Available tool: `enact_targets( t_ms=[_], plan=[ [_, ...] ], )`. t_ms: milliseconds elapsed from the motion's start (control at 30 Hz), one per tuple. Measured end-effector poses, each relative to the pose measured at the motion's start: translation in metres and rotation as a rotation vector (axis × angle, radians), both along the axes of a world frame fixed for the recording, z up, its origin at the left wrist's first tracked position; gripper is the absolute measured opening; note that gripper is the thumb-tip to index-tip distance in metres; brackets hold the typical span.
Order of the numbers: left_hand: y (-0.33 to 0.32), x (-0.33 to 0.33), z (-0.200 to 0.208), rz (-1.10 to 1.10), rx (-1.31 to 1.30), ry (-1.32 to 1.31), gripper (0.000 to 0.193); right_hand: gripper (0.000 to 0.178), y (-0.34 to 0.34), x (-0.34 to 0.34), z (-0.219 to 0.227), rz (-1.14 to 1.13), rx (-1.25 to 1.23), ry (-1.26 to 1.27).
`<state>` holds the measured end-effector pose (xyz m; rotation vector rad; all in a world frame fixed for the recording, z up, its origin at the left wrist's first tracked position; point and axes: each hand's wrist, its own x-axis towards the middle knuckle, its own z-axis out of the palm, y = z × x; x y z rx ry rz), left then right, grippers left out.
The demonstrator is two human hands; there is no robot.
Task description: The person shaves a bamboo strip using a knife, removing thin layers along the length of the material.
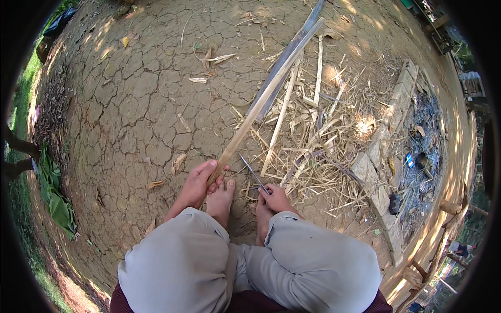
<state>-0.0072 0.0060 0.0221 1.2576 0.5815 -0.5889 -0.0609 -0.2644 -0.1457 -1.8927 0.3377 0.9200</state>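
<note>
My left hand (200,181) is closed round the near end of a long, pale split-bamboo strip (261,104). The strip slants up and away to the right, over a darker length of bamboo (284,70) on the ground. In my right hand (274,198) is a thin knife (253,171), its narrow blade pointing up and to the left, apart from the strip. Its handle is mostly hidden by my fingers. Both hands are just beyond my knees, close to my bare feet.
Pale shavings and strips (323,151) lie heaped on the cracked earth to the right. Beyond them, a stone edging (373,175) borders a dark, ashy patch (422,141). Green leaves (56,195) lie at the far left, and wooden rails (446,229) stand at the right.
</note>
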Motion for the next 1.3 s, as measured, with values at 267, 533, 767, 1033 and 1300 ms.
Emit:
enact_targets(
  t_ms=[267, 533, 767, 1033, 1300],
  plan=[
    [0.0, 0.002, 0.002, 0.026, -0.038, 0.007, 0.038, 0.026, 0.001, 0.0, 0.001, -0.039, 0.046, 0.023],
    [0.018, 0.03, 0.015, 0.012, -0.074, -0.015, 0.037, 0.023, 0.0, -0.005, -0.01, -0.04, 0.049, 0.002],
    [0.03, 0.067, 0.041, -0.04, -0.133, -0.196, 0.036, 0.026, 0.002, -0.004, -0.005, -0.054, 0.078, -0.003],
    [0.018, 0.087, 0.071, -0.057, -0.025, -0.253, 0.029, 0.03, 0.001, -0.01, -0.014, -0.027, 0.024, -0.088],
    [-0.001, 0.083, 0.068, -0.086, -0.099, -0.264, 0.024, 0.036, -0.006, 0.02, 0.039, -0.299, 0.206, -0.294]
  ],
)
